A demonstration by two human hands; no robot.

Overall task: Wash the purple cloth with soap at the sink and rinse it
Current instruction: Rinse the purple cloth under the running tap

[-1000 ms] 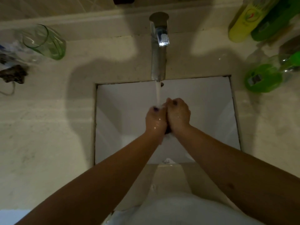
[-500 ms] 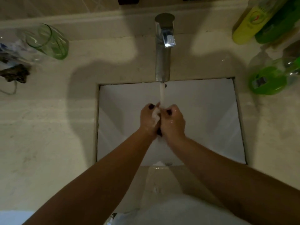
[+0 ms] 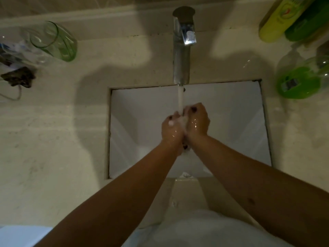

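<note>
The purple cloth (image 3: 185, 146) is peeking out dark just below the curled fingers of both hands, which are gripping it bunched between the left hand (image 3: 172, 130) and right hand (image 3: 197, 122), probably so the water stream (image 3: 180, 98) is falling onto the lather above the fingers.

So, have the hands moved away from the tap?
No. The left hand and right hand stay under the tap stream, rubbing the purple cloth between them.
</note>
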